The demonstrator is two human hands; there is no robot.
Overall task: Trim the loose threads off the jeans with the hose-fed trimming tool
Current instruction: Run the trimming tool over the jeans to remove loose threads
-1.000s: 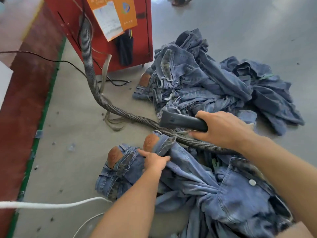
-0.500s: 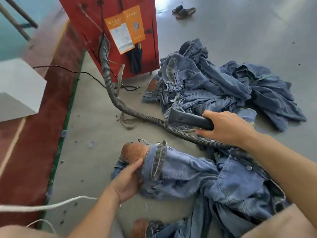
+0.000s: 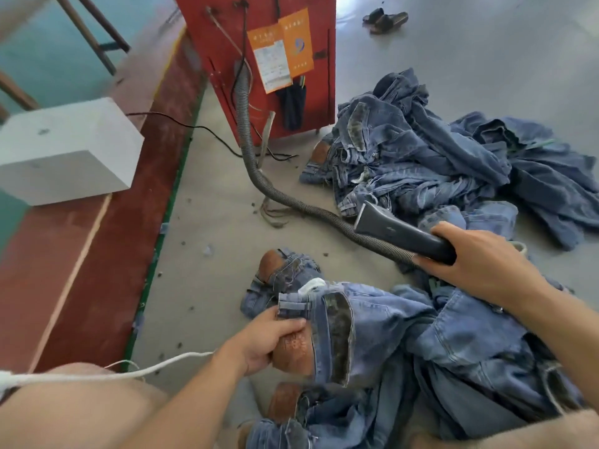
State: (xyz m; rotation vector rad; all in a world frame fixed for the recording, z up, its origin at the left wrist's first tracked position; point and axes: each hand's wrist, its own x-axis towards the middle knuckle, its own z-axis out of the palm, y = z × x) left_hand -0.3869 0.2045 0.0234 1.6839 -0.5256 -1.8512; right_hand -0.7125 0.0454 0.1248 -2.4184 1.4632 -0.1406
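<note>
Since the frame half a second ago, the left hand (image 3: 259, 341) has shifted from lying flat against the brown patch to gripping the waistband of the jeans (image 3: 405, 335), thumb on top and fingers curled under the patch; the waistband is now lifted and turned so its dark inner lining faces up. The right hand (image 3: 479, 257) still holds the trimmer (image 3: 398, 231) with fingers clamped round its rear end, head pointing left and clear above the jeans, much as before. The camera has tilted up, so more of the floor (image 3: 227, 222) and red cabinet (image 3: 227, 43) shows.

The jeans lie crumpled on the floor in front of the person. The hose (image 3: 259, 176) runs from the cabinet across the floor to the trimmer, passing between the held jeans and the pile (image 3: 453, 157) of denim behind. A white block (image 3: 64, 150) sits at left, a white cord (image 3: 146, 371) crosses the lower left, and sandals (image 3: 385, 21) lie far back. Thread scraps dot the floor.
</note>
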